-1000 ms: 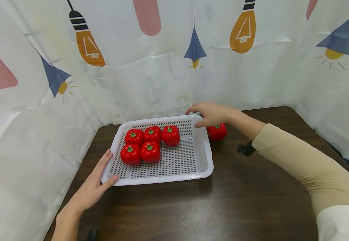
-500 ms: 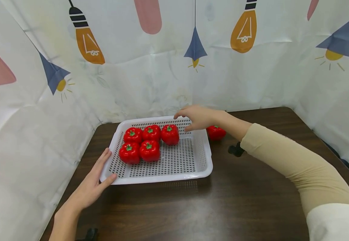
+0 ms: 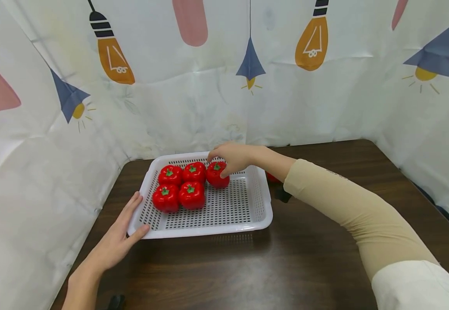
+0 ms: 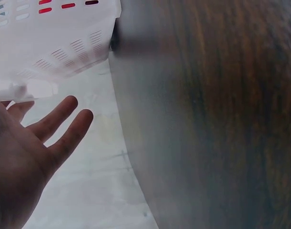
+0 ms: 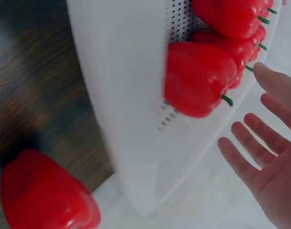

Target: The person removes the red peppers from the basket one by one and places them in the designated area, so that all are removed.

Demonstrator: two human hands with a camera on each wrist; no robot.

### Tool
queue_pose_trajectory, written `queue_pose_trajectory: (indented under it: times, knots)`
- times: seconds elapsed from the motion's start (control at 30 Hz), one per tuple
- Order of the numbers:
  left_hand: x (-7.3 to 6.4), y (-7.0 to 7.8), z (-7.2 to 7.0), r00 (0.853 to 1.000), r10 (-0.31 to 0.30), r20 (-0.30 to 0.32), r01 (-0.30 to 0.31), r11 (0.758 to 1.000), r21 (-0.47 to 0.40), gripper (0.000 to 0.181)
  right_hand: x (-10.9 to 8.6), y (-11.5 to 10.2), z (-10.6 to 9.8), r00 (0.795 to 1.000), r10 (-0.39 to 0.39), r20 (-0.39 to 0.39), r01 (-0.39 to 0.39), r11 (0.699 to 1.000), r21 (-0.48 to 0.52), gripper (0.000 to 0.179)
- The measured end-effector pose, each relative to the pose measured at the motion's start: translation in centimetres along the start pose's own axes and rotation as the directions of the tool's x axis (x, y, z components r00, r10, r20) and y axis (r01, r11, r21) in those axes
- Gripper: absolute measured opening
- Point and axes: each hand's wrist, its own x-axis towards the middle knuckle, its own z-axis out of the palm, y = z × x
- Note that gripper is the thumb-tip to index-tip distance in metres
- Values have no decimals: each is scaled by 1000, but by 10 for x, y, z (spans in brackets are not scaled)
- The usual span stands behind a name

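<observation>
Several glossy red bell peppers with green stems, such as this one (image 3: 192,196), lie in the left and middle of a white perforated basket (image 3: 230,228). My left hand (image 3: 112,241) rests against the basket's left side, thumb at the front left corner of the rim; in the left wrist view its visible fingers are extended. Over the back row my right hand (image 3: 234,156) hovers, fingers spread, just above the rightmost bell pepper (image 3: 216,178). In the right wrist view a gap shows between the fingers and the peppers. Another bell pepper (image 5: 45,191) lies outside the basket.
The basket stands on a dark brown wooden table (image 3: 306,249). Behind and beside it hangs a white curtain (image 3: 178,116) printed with lamps and bulbs. My right forearm in a beige sleeve (image 3: 333,193) crosses above the table and hides most of the loose pepper in the head view.
My right hand has moved left from the basket's back right corner to above the rightmost pepper inside. The left hand keeps its place at the basket's left side.
</observation>
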Motion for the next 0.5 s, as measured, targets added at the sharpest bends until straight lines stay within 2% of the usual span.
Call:
queue_pose_trajectory:
  times: [0.2,0.4,0.5]
  knots:
    - [-1,0,0,999,-33,4,33,999,5,85,14,-6,2,997,51,57,-51,999,-1,58]
    - [-1,-2,-1,999,32,-17,-32,999,-5,85,22,-6,7,995,70,72,-69,997,-21,61]
    - [-1,-3,0,999,42,-18,-42,999,-5,85,24,-6,11,993,84,78,-82,996,-37,62]
